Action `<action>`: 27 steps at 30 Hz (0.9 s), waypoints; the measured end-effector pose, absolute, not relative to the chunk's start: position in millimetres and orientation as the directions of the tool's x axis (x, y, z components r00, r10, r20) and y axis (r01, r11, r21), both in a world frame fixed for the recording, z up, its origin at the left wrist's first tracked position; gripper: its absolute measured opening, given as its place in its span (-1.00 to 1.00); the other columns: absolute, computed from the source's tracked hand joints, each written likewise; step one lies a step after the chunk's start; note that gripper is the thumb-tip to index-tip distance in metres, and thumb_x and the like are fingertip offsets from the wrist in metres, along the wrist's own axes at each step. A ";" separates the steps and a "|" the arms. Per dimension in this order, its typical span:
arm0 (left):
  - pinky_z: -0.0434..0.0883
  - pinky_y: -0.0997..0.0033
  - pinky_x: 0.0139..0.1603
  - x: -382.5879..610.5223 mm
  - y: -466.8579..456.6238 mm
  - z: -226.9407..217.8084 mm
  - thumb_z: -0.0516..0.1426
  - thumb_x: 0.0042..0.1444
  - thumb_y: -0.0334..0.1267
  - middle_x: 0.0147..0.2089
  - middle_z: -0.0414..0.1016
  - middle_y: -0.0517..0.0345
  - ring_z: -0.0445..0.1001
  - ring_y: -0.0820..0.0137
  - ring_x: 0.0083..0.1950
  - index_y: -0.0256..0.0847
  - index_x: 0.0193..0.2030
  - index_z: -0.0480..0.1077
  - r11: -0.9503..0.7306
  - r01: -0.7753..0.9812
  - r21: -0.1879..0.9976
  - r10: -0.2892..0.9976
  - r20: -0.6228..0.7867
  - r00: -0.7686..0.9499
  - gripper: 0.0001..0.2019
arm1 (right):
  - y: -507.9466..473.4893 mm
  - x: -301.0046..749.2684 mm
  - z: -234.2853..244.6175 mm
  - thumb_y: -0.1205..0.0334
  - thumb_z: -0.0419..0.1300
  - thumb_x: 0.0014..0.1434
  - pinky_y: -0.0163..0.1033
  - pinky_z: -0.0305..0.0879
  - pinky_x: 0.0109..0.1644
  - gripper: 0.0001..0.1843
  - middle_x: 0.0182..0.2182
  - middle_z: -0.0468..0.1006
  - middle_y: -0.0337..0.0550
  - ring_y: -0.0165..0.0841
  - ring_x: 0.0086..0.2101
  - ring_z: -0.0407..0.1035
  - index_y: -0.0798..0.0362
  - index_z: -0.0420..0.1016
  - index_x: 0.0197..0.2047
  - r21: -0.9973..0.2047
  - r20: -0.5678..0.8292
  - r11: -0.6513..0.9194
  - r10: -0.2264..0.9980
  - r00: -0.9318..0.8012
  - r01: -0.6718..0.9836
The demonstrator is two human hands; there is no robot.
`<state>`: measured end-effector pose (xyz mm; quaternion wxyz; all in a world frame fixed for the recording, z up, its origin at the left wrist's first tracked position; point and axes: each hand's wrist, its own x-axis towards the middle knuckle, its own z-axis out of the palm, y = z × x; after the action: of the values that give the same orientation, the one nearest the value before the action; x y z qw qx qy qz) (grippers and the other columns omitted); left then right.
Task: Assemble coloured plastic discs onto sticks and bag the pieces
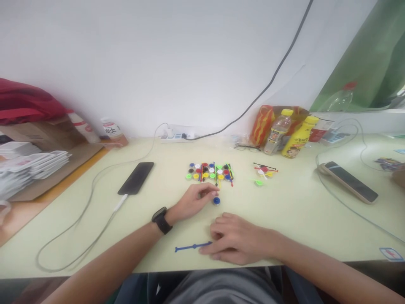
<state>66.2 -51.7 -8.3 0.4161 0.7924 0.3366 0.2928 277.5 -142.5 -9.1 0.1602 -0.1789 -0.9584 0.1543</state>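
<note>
My left hand (196, 199), a black watch (162, 220) on its wrist, has its thumb and index fingertips close together just above a blue round base (217, 201). Whether anything small is between those fingertips is hidden. Near the table's front edge, my right hand (236, 238) has its fingers closed at the right end of a long blue arrow (193, 246), which points left. Beyond my hands stand rows of round pieces (205, 170) in several colours, with some arrows laid across them. A smaller group of loose arrows and pieces (264, 170) lies to the right, with a green piece (258, 183) beside it.
A black phone (136, 178) on a white cable lies left; another phone (351, 181) lies right. Bottles (278, 131) and glasses (247, 147) are at the back right. A power strip (177, 134) sits by the wall. White stacks (44, 164) are far left.
</note>
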 end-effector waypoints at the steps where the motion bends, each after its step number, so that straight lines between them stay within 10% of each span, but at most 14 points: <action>1: 0.37 0.37 -0.20 66.2 -51.6 -8.1 0.15 0.42 -0.11 -0.11 0.64 0.08 0.50 0.36 -0.19 -0.17 0.04 0.57 -0.429 0.295 0.854 0.776 0.181 0.604 -0.75 | -141.3 277.2 -11.0 0.04 0.10 0.49 -0.19 0.17 -0.07 -0.66 -0.31 0.46 -0.17 -0.33 -0.27 0.31 -0.15 0.62 0.17 -0.368 0.260 0.883 0.399 -0.879 0.292; 20: 0.35 0.38 -0.25 67.2 -49.6 -10.8 0.12 0.42 -0.09 -0.18 0.62 0.10 0.47 0.36 -0.24 -0.18 -0.04 0.57 -0.440 0.315 0.841 0.784 0.189 0.592 -0.73 | -126.5 288.2 -15.6 0.19 0.14 0.45 -0.27 0.27 -0.19 -0.78 -0.34 0.54 -0.16 -0.35 -0.32 0.41 0.05 0.56 -0.18 -0.486 0.291 0.782 0.565 -0.772 0.389; 27: 0.37 0.39 -0.23 68.1 -50.7 -11.1 0.13 0.41 -0.10 -0.19 0.61 0.11 0.48 0.36 -0.23 -0.19 -0.07 0.57 -0.441 0.296 0.848 0.778 0.196 0.597 -0.76 | -131.9 288.3 -17.3 0.25 0.07 0.48 -0.18 0.32 -0.06 -0.84 -0.23 0.54 -0.14 -0.28 -0.23 0.42 0.05 0.45 -0.14 -0.325 0.232 0.778 0.616 -0.753 0.537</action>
<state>68.1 -50.7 -11.1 0.4071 0.7954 0.3374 0.2961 288.3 -131.9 -17.3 0.1650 -0.3107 -0.9284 0.1196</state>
